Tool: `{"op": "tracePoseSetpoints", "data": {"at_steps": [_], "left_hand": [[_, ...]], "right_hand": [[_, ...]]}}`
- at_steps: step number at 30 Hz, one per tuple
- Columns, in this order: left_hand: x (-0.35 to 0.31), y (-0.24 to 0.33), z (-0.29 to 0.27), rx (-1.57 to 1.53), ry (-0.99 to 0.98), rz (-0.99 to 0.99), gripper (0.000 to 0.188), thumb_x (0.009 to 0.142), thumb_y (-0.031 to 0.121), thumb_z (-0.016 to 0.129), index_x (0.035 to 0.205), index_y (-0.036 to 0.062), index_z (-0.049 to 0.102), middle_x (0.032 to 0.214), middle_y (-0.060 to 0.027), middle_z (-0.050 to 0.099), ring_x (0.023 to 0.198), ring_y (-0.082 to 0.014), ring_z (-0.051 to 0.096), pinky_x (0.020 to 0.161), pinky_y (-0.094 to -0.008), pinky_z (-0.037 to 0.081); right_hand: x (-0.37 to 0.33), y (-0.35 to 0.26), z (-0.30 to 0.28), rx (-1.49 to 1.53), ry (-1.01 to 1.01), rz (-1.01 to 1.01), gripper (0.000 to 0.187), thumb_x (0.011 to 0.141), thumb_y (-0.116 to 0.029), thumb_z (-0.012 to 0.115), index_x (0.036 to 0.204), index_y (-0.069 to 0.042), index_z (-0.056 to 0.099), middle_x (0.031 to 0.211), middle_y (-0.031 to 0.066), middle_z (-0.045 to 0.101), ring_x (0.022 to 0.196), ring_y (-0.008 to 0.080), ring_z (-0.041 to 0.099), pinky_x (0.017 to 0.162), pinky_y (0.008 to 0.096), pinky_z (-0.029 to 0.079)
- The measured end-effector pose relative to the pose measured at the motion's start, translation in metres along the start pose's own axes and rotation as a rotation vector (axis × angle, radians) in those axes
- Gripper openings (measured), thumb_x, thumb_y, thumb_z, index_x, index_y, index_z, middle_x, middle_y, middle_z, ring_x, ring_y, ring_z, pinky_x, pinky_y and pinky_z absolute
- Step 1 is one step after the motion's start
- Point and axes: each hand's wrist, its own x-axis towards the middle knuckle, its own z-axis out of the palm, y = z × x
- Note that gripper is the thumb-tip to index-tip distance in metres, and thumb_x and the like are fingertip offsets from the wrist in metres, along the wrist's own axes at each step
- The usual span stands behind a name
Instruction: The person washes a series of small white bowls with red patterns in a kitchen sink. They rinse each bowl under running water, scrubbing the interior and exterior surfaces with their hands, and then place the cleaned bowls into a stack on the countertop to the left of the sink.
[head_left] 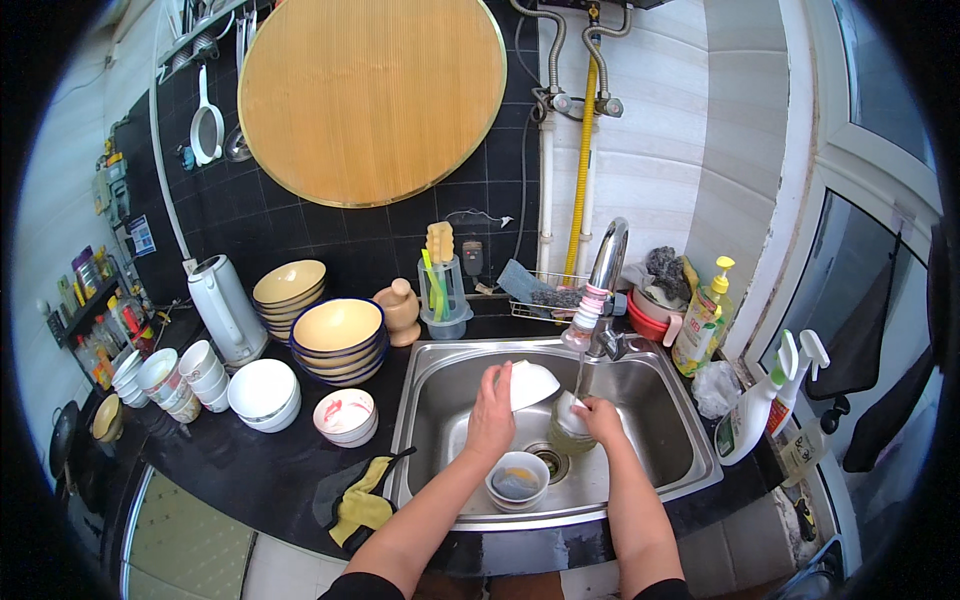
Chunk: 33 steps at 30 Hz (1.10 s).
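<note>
Gripping a white bowl (530, 383) by its rim, the left hand (491, 412) tilts it over the steel sink (668, 420), fingers clamped on the edge. Close beside it, the right hand (598, 418) is closed around a scrubbing pad (569, 418) under the thin stream from the faucet (603, 275). Both forearms rise from the lower edge, well apart at the elbows and converging over the basin. Below the hands a small bowl (518, 478) of grey water sits by the drain. On the dark counter to the left lie yellow gloves (360, 505), white bowls (264, 393) and stacked blue-rimmed bowls (338, 335). A soap bottle (703, 318) stands right of the faucet.
</note>
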Motion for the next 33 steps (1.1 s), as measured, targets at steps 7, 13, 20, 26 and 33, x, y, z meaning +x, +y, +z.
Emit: {"op": "tracePoseSetpoints", "data": {"at_steps": [7, 13, 20, 26, 33], "left_hand": [[0.000, -0.025, -0.035, -0.065, -0.029, -0.299, 0.045, 0.072, -0.007, 0.039, 0.116, -0.0006, 0.029, 0.112, -0.0287, 0.033, 0.093, -0.0466, 0.046, 0.081, -0.0494, 0.038], [0.001, -0.063, -0.074, -0.329, -0.067, -0.557, 0.033, 0.071, -0.007, 0.038, 0.103, -0.0029, 0.034, 0.098, -0.0234, 0.046, 0.077, -0.0321, 0.055, 0.061, -0.0373, 0.048], [0.002, -0.094, -0.146, -0.638, 0.010, -0.853, 0.026, 0.076, -0.002, 0.041, 0.102, -0.0050, 0.039, 0.085, -0.0161, 0.053, 0.050, -0.0215, 0.056, 0.034, -0.0286, 0.048], [-0.007, -0.122, -0.209, -0.511, 0.088, -1.030, 0.029, 0.079, 0.002, 0.044, 0.107, -0.0066, 0.045, 0.088, -0.0164, 0.056, 0.054, -0.0226, 0.059, 0.033, -0.0272, 0.046], [-0.028, -0.150, -0.221, -0.334, 0.051, -1.156, 0.020, 0.078, 0.001, 0.054, 0.095, -0.0056, 0.045, 0.081, -0.0176, 0.055, 0.046, -0.0248, 0.058, 0.035, -0.0322, 0.051]], "right_hand": [[0.012, 0.005, 0.001, 0.805, 0.064, 0.162, 0.031, 0.080, -0.025, 0.061, 0.093, 0.003, 0.059, 0.084, 0.0070, 0.062, 0.070, 0.0150, 0.056, 0.064, 0.0281, 0.044], [0.021, 0.020, 0.005, 1.314, -0.180, 0.266, 0.033, 0.086, -0.024, 0.051, 0.106, 0.002, 0.051, 0.101, 0.0119, 0.058, 0.088, 0.0225, 0.057, 0.080, 0.0393, 0.045], [0.012, 0.008, 0.002, 1.474, -0.395, 0.299, 0.034, 0.089, -0.023, 0.045, 0.111, 0.002, 0.047, 0.111, 0.0135, 0.053, 0.102, 0.0275, 0.052, 0.089, 0.0491, 0.039], [0.022, 0.026, 0.010, 1.384, -0.316, 0.306, 0.034, 0.089, -0.023, 0.044, 0.112, 0.003, 0.045, 0.112, 0.0151, 0.052, 0.101, 0.0292, 0.053, 0.087, 0.0497, 0.041], [0.014, 0.013, 0.005, 1.387, -0.330, 0.318, 0.035, 0.089, -0.023, 0.044, 0.113, 0.003, 0.045, 0.111, 0.0160, 0.052, 0.101, 0.0299, 0.053, 0.086, 0.0499, 0.042]]}}
